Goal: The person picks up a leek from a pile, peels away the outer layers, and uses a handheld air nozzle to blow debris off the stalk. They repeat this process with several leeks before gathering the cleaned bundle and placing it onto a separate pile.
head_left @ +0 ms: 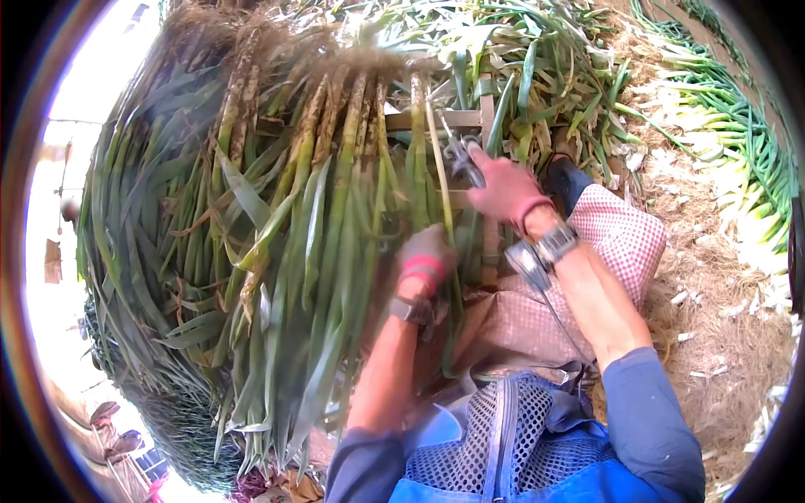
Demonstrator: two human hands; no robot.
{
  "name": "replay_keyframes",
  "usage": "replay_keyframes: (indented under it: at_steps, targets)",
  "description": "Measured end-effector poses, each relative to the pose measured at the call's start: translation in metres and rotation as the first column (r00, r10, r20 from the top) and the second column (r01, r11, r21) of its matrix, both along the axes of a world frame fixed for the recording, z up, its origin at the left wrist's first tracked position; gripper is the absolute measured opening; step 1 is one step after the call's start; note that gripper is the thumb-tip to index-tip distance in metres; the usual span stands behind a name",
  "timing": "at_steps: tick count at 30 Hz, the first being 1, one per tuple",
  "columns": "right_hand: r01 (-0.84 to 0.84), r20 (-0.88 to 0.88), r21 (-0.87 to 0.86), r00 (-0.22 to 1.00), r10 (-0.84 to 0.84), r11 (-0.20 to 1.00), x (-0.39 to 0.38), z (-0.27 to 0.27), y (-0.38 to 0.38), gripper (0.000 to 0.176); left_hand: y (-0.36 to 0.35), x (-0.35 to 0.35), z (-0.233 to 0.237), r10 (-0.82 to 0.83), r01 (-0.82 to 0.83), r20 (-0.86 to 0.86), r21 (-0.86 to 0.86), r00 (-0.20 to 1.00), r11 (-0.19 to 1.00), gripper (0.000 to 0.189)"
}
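Ideally, point the cutter (460, 158) away from the left hand (426, 251), with the tip up beside the stalk (440, 168). The right hand (503, 189) is closed round its handle; the left, blurred at the stalk's leafy part, may be gripping, but I cannot tell. The stalk lies at the right edge of the leeks (348, 159). Best steady it well below the blade, clear of the frame (489, 117); the wrist cable (565, 323) could snag.

Blown-out left-side glare, dark fisheye corners, blurred left hand (427, 251)
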State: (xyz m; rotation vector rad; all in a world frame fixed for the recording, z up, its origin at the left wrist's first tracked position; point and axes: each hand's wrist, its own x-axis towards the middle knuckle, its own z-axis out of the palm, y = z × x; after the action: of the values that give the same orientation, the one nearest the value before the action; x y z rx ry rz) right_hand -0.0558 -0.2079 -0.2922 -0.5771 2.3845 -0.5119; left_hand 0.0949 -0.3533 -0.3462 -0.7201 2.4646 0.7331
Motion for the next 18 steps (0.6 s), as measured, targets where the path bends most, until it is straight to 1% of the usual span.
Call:
replay_keyframes:
  at_steps: [1,3,4,5,6,7,8,9,11,12,13,14,15,17,18]
  targets:
    - [-0.003,-0.006,-0.002,1.0,0.003,1.0,0.01,0.007,0.009,0.083,0.003,0.001,0.003,-0.021,0.021,-0.021,0.017,1.0,1.0,0.048]
    - [-0.028,0.005,-0.092,1.0,0.029,0.995,0.045,0.02,0.033,0.084,0.013,0.009,0.014,-0.041,0.042,-0.041,0.033,0.998,0.999,0.045]
    - [-0.083,0.022,-0.098,0.996,0.085,0.992,0.064,0.022,0.047,0.085,0.022,0.017,0.028,-0.12,0.124,-0.029,0.186,0.992,0.975,0.041]
    - [-0.138,0.037,-0.106,0.989,0.142,0.985,0.08,0.022,0.06,0.087,0.032,0.026,0.035,-0.199,0.197,-0.03,0.332,0.98,0.922,0.038]
    - [-0.138,0.036,-0.11,0.989,0.142,0.984,0.093,0.024,0.07,0.087,0.047,0.04,0.031,-0.268,0.256,-0.004,0.31,0.963,0.916,0.037]
    - [-0.144,0.042,-0.102,0.988,0.149,0.984,0.103,0.028,0.078,0.087,0.057,0.045,0.041,-0.335,0.316,0.021,0.285,0.942,0.905,0.037]
    - [-0.151,0.049,-0.095,0.987,0.156,0.984,0.106,0.029,0.082,0.088,0.059,0.05,0.05,-0.443,0.415,0.041,0.28,0.896,0.866,0.036]
    - [-0.149,0.049,-0.099,0.987,0.155,0.984,0.105,0.027,0.082,0.088,0.055,0.049,0.061,-0.444,0.416,0.044,0.276,0.895,0.866,0.036]
    - [-0.017,0.004,-0.076,1.0,0.017,0.997,0.099,0.023,0.081,0.086,0.04,0.043,0.075,-0.342,0.356,-0.098,0.237,0.934,0.904,0.031]
    - [-0.026,0.002,-0.069,1.0,0.027,0.997,0.094,0.02,0.079,0.085,0.032,0.032,0.062,-0.319,0.318,0.009,0.05,0.948,0.947,0.027]
    - [-0.029,-0.001,-0.071,1.0,0.029,0.997,0.093,0.019,0.077,0.085,0.023,0.026,0.066,-0.193,0.197,-0.209,-0.002,0.959,0.98,0.025]
    - [-0.092,0.004,-0.095,0.996,0.093,0.991,0.091,0.018,0.073,0.085,0.007,0.016,0.047,-0.186,0.155,-0.289,-0.127,0.939,0.98,0.025]
    - [-0.153,0.008,-0.118,0.988,0.155,0.981,0.089,0.018,0.069,0.085,-0.001,-0.002,0.053,-0.16,0.113,-0.213,-0.217,0.964,0.97,0.028]
    - [-0.156,-0.008,-0.127,0.988,0.156,0.98,0.083,0.017,0.056,0.083,-0.015,-0.016,0.048,-0.084,0.005,-0.329,-0.233,0.941,0.973,0.037]
    - [-0.153,0.011,-0.113,0.988,0.155,0.982,0.075,0.018,0.049,0.085,-0.019,-0.023,0.043,-0.086,0.009,-0.324,-0.231,0.942,0.973,0.037]
